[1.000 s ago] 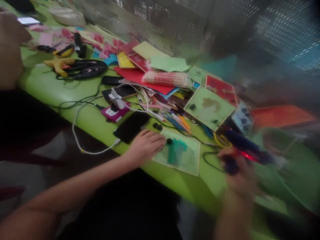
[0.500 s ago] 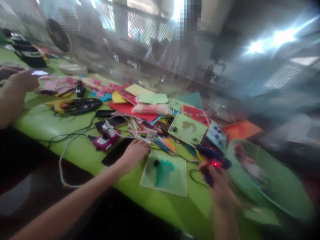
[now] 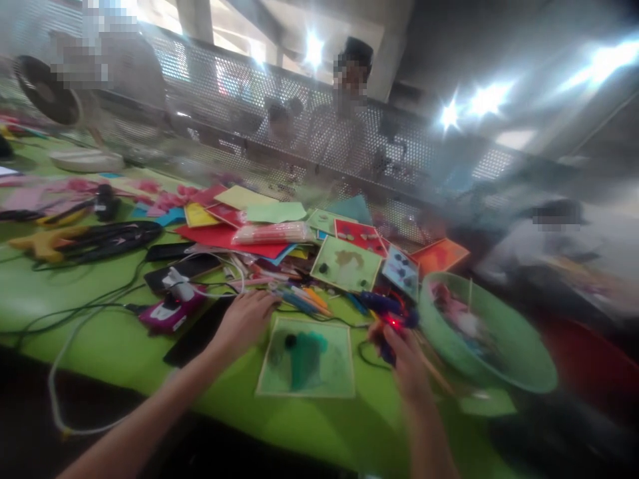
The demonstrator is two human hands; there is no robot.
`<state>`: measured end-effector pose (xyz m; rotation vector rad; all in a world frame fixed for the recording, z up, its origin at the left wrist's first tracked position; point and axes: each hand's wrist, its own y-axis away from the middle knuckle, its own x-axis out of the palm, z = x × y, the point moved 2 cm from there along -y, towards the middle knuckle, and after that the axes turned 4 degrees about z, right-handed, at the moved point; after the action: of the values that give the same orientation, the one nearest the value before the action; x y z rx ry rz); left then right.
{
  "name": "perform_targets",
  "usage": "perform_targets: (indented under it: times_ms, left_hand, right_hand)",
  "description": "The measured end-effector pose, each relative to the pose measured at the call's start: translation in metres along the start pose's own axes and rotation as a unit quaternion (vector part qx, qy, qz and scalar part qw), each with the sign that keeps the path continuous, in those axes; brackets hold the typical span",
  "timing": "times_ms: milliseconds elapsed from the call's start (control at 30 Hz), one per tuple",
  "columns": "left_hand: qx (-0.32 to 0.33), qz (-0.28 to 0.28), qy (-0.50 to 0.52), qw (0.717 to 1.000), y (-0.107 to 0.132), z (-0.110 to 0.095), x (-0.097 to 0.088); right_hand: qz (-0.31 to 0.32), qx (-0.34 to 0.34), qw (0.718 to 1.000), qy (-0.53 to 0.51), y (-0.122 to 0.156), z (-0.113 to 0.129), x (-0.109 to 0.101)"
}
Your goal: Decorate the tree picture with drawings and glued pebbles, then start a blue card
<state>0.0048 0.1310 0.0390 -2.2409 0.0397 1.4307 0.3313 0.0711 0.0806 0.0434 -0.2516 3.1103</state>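
My right hand (image 3: pixel 405 352) is wrapped round the grip of a dark blue glue gun (image 3: pixel 387 305), whose red light glows. Its nozzle points left, towards the pile of cards. Flat on the table, my left hand (image 3: pixel 249 318) has its fingers stretched forward by several pens and pencils (image 3: pixel 304 301); nothing shows in it. The hand partly covers a dark phone-like slab (image 3: pixel 194 339). Between my hands lies a pale green card (image 3: pixel 272 372) with a teal tree-like shape and a black dot on it.
A green basin (image 3: pixel 529 359) with pinkish scraps stands at the right. Coloured papers and cards (image 3: pixel 347 263) are heaped behind my hands. At left are a purple power adapter (image 3: pixel 172 313), cables, and yellow-handled scissors-like tools (image 3: pixel 54 243). A fan (image 3: pixel 47 93) and people behind a perforated screen (image 3: pixel 224 133) are farther back.
The view has swung to the right, so everything sits further left. Another person's hand at the left edge has gone out of view. My right hand keeps holding the glue gun.
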Motion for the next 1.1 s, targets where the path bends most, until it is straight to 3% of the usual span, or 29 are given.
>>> perform_targets:
  times_ms: [67,100,200,300,533,733,933,1100]
  left_hand:
    - [-0.020,-0.046,0.149,0.988,-0.009,-0.005,-0.003]
    - [-0.041,-0.058,0.251,0.965,-0.015,-0.009,-0.003]
    - [-0.122,-0.047,0.526,0.841,-0.033,-0.026,0.002]
    - [-0.155,-0.025,0.609,0.777,-0.047,-0.043,0.012]
    - [-0.203,0.011,0.662,0.721,-0.046,-0.051,0.028]
    - [-0.238,0.025,0.725,0.646,-0.036,-0.045,0.030]
    - [-0.247,0.031,0.743,0.622,-0.033,-0.046,0.028]
    - [-0.243,0.028,0.740,0.626,-0.033,-0.047,0.029]
  right_hand:
    - [-0.001,0.002,1.000,-0.002,-0.001,-0.003,0.000]
    - [-0.002,0.003,1.000,-0.001,-0.001,-0.005,0.000]
    - [-0.003,0.006,1.000,0.000,-0.002,-0.008,-0.001]
    - [-0.008,0.015,1.000,-0.001,-0.002,-0.008,0.000]
    - [-0.004,0.051,0.999,-0.009,-0.001,-0.009,0.004]
    - [0.008,0.048,0.999,0.009,0.002,-0.012,0.003]
    - [-0.003,0.039,0.999,0.030,0.003,-0.015,0.002]
    - [-0.009,0.041,0.999,0.030,0.005,-0.017,0.000]
